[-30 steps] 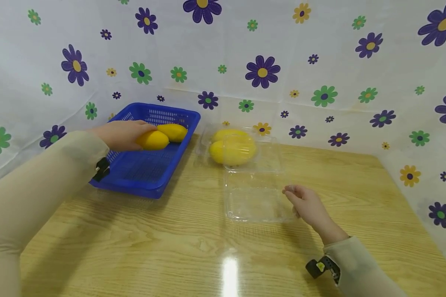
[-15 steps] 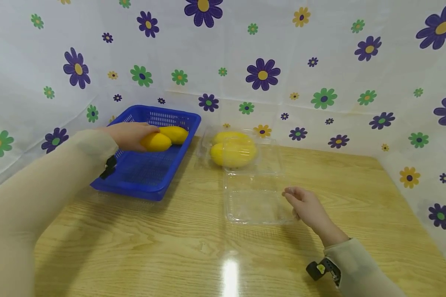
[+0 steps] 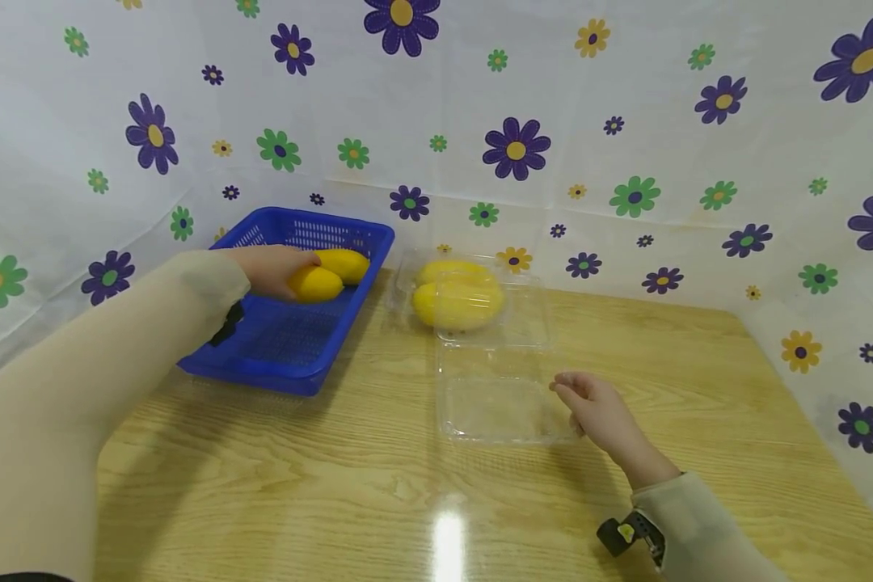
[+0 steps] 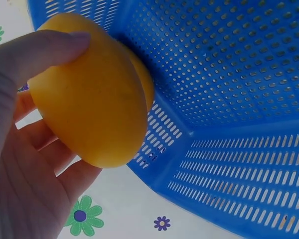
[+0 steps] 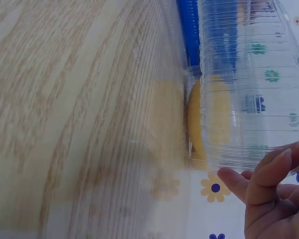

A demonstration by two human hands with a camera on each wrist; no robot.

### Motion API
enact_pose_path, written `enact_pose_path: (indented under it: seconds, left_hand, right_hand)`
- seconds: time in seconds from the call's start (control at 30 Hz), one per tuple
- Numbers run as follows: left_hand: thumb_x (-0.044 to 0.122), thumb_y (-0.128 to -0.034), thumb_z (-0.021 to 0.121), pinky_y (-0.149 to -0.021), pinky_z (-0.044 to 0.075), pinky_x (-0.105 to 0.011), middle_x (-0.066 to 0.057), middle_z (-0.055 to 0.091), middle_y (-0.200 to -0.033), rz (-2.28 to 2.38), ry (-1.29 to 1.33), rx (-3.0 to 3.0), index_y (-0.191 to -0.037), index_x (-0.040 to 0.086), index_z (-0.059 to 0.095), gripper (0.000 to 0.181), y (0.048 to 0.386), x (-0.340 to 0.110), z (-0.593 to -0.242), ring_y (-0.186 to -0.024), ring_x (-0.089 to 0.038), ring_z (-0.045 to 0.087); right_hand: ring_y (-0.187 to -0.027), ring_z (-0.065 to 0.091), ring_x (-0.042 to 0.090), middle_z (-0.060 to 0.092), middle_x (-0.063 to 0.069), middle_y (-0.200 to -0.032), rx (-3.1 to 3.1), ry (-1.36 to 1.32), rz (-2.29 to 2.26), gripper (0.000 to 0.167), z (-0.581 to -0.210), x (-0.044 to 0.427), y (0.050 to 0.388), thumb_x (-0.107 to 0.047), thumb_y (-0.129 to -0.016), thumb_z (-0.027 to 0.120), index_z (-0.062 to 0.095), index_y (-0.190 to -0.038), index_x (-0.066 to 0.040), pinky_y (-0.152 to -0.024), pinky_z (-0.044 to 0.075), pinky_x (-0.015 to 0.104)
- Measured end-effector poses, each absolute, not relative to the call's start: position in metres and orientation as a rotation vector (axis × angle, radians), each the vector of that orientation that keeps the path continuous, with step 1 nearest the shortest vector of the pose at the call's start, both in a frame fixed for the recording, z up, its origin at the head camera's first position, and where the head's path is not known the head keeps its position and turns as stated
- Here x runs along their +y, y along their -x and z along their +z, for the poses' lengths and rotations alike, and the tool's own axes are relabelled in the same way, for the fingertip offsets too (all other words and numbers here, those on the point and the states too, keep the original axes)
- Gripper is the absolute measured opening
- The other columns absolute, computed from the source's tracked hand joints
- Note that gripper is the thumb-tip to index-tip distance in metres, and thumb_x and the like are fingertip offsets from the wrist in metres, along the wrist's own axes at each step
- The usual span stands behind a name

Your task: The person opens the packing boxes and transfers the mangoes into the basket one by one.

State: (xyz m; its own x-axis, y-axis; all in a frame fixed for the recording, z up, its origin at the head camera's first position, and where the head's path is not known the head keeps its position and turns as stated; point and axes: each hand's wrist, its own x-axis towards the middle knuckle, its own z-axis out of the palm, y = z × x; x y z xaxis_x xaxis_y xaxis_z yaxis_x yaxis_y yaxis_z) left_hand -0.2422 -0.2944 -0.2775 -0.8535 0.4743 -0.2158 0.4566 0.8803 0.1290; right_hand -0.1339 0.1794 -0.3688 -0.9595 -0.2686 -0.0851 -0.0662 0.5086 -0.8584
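At the far end of the basket point(image 3: 255, 372), we see the left hand point(image 3: 272, 269) curled round one end of a mango point(image 3: 320, 286), its long axis running sideways, free end pointing right toward the box point(image 3: 491, 408). Well apart, the right hand point(image 3: 602, 414) pinches that box's edge. The left fingers partly hide a second mango point(image 3: 345, 264); we cannot tell which clear container holds the farther yellow fruit point(image 3: 461, 303).
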Motion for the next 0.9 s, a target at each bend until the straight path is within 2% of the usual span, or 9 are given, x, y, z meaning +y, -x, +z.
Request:
enact_pose_path:
  seconds: [0.17,0.5,0.67,0.9]
  left_hand:
    - [0.008,-0.0776,0.067,-0.095,0.039,-0.053,-0.022,0.056,-0.117,0.055,-0.698,2.800,-0.131,-0.005,0.043,0.060,0.247,-0.291,-0.279,-0.101,-0.033,0.053]
    - [0.013,-0.0753,0.069,-0.087,0.043,-0.050,-0.021,0.052,-0.110,-0.057,-0.576,2.803,-0.129,-0.007,0.045,0.062,0.262,-0.289,-0.284,-0.091,-0.031,0.050]
    - [0.012,-0.0756,0.070,-0.092,0.041,-0.053,-0.021,0.052,-0.114,-0.085,-0.564,2.794,-0.130,-0.004,0.046,0.061,0.269,-0.286,-0.290,-0.097,-0.034,0.051]
    - [0.017,-0.0757,0.071,-0.092,0.040,-0.055,-0.020,0.058,-0.115,-0.239,-0.610,2.808,-0.128,0.001,0.051,0.059,0.279,-0.284,-0.300,-0.103,-0.038,0.053]
  right_hand:
    - [-0.048,0.040,0.011,0.050,0.026,-0.129,2.530,0.302,-1.448,0.043,-0.369,0.179,0.132,-0.017,-0.100,0.044,0.041,-0.133,0.011,-0.045,0.041,0.027]
    - [-0.049,0.042,0.011,0.053,0.026,-0.126,2.546,0.302,-1.435,0.040,-0.373,0.183,0.134,-0.016,-0.100,0.044,0.045,-0.130,0.010,-0.046,0.043,0.026]
    - [-0.048,0.040,0.010,0.051,0.027,-0.128,2.526,0.299,-1.461,0.041,-0.372,0.186,0.135,-0.015,-0.100,0.044,0.042,-0.131,0.011,-0.046,0.042,0.025]
    - [-0.049,0.041,0.009,0.051,0.027,-0.127,2.511,0.285,-1.459,0.039,-0.376,0.186,0.134,-0.014,-0.099,0.044,0.044,-0.129,0.012,-0.047,0.043,0.023]
